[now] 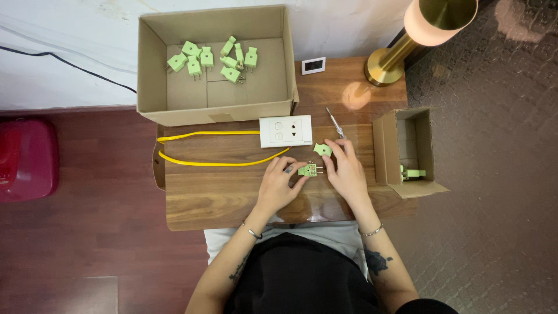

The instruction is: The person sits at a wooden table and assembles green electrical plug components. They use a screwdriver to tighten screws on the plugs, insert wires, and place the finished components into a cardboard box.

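We seem to be in a room of a home turned into a small piecework station. We sit at a small wooden side table (232, 197) pushed against a white wall (70, 35), on a dark red wood floor (87, 244) that meets a patterned grey carpet (494, 232). A brass table lamp (407, 40) with a glowing shade stands at the table's far corner, beside a small digital clock (313, 65). Open cardboard boxes (215, 64) of green plugs (206, 58) and a white socket strip (285, 131) on a yellow cable (209, 163) show home assembly work.
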